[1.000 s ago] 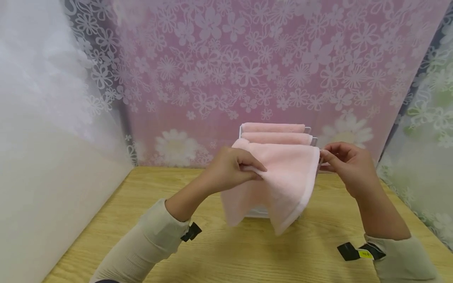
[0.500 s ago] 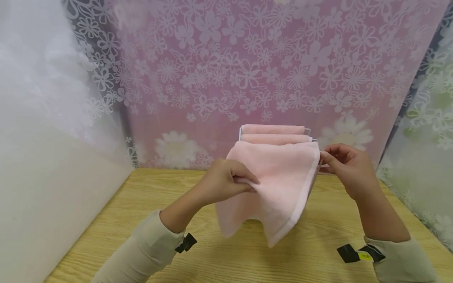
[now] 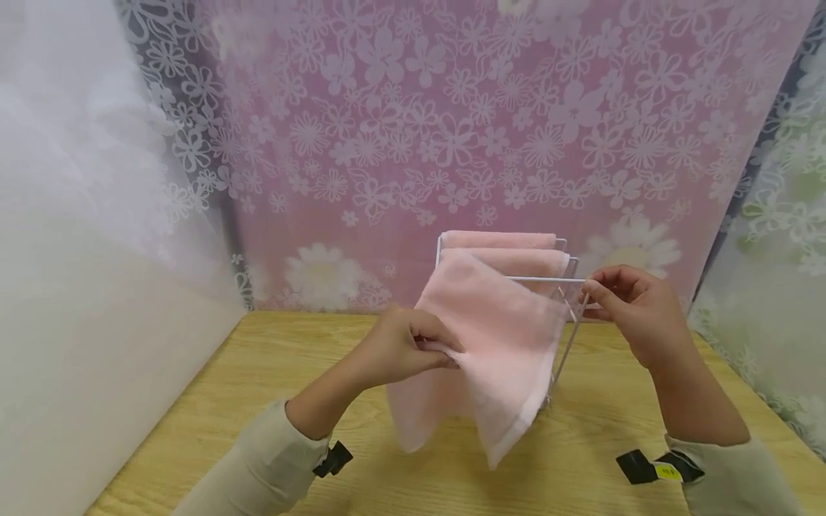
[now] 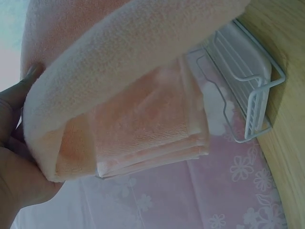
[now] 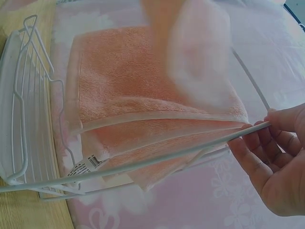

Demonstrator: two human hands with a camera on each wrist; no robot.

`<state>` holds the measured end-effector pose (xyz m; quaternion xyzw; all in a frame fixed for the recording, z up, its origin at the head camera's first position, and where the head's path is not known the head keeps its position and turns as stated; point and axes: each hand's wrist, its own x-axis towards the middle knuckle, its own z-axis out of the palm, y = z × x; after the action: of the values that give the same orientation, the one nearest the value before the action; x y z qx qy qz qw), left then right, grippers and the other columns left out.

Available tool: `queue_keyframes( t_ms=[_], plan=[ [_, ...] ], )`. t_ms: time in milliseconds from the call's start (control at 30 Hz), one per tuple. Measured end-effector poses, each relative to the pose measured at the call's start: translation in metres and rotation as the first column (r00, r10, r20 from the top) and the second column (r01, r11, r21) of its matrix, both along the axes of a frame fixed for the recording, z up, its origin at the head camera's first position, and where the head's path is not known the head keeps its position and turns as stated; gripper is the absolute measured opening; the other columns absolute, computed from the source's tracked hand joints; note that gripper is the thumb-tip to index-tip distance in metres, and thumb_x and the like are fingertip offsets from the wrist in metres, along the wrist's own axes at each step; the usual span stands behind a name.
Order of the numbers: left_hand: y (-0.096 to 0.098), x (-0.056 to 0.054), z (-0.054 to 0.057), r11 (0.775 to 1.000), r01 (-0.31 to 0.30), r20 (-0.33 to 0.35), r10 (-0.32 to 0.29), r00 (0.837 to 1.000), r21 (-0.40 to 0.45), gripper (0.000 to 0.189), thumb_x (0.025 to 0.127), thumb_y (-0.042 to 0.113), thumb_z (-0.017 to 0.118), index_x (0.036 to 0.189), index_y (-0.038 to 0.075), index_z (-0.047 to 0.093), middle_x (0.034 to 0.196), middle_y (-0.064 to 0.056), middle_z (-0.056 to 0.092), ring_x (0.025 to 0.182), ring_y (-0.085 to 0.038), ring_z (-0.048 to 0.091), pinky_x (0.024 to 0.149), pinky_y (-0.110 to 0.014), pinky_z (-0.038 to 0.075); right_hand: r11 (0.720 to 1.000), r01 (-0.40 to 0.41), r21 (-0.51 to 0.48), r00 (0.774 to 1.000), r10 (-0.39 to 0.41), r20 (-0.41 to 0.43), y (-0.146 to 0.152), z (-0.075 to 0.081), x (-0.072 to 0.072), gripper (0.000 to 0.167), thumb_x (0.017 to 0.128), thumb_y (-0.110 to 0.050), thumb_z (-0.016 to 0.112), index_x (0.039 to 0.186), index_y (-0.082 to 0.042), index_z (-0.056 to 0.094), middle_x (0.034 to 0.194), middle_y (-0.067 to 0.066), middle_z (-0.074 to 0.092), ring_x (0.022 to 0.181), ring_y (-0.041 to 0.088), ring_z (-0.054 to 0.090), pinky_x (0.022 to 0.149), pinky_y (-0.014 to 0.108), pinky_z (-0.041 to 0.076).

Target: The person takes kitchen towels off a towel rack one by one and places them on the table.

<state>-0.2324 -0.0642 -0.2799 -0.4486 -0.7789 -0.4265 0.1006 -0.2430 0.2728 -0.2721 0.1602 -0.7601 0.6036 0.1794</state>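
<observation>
My left hand [image 3: 403,350] pinches a pink towel [image 3: 500,326] with white edging. The towel hangs from my fingers in front of a white wire towel rack [image 3: 545,279], slanting down with its lower corners loose. Part of the rack's front bar shows bare. My right hand [image 3: 635,315] holds that bar at its right corner between thumb and fingers, seen closely in the right wrist view. Two more pink towels [image 3: 500,240] hang folded over the bars behind. In the right wrist view, a printed label [image 5: 86,165] sticks out below those towels, and the pulled towel is blurred.
The rack stands on a wood-grain table [image 3: 290,358], its wire basket base [image 4: 248,62] resting on the surface. Behind it rises a pink floral backdrop [image 3: 361,158]. A pale panel [image 3: 116,287] bounds the left, and a flowered sheet [image 3: 774,287] the right.
My left hand has drawn the front towel down and to the left, toward me. The front bar's right part is now uncovered. My right hand stays at the rack's corner.
</observation>
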Motion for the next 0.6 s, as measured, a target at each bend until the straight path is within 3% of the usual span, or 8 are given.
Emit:
queue_keyframes(
  t_ms=[133, 333, 600],
  plan=[
    [0.001, -0.002, -0.008, 1.0, 0.011, 0.013, -0.011, 1.0, -0.008, 0.012, 0.077, 0.007, 0.083, 0.088, 0.008, 0.079, 0.083, 0.004, 0.073, 0.07, -0.001, 0.059, 0.06, -0.022, 0.052, 1.0, -0.012, -0.016, 1.0, 0.011, -0.022, -0.001, 0.0, 0.0, 0.022, 0.095, -0.01, 0.063, 0.102, 0.01, 0.059, 0.084, 0.003, 0.065, 0.076, 0.011, 0.066, 0.068, 0.024, 0.056],
    [0.002, -0.002, -0.016, 0.994, 0.003, 0.043, 0.001, 0.999, -0.106, 0.01, 0.077, 0.009, 0.083, 0.086, 0.011, 0.079, 0.082, 0.006, 0.071, 0.074, 0.001, 0.059, 0.063, -0.021, 0.052, 0.999, 0.009, 0.035, 0.999, -0.007, -0.041, -0.002, 0.0, -0.001, 0.024, 0.096, -0.012, 0.062, 0.104, 0.011, 0.058, 0.086, 0.004, 0.065, 0.077, 0.01, 0.066, 0.068, 0.023, 0.056],
    [-0.002, -0.003, -0.021, 0.991, -0.009, 0.034, 0.013, 0.999, -0.136, 0.01, 0.078, 0.01, 0.083, 0.087, 0.012, 0.079, 0.083, 0.007, 0.071, 0.072, 0.002, 0.059, 0.06, -0.019, 0.051, 0.999, -0.023, -0.032, 1.0, 0.022, -0.007, -0.001, 0.0, 0.001, 0.022, 0.095, -0.012, 0.063, 0.101, 0.009, 0.059, 0.085, 0.003, 0.065, 0.077, 0.011, 0.066, 0.068, 0.024, 0.056]
  ],
)
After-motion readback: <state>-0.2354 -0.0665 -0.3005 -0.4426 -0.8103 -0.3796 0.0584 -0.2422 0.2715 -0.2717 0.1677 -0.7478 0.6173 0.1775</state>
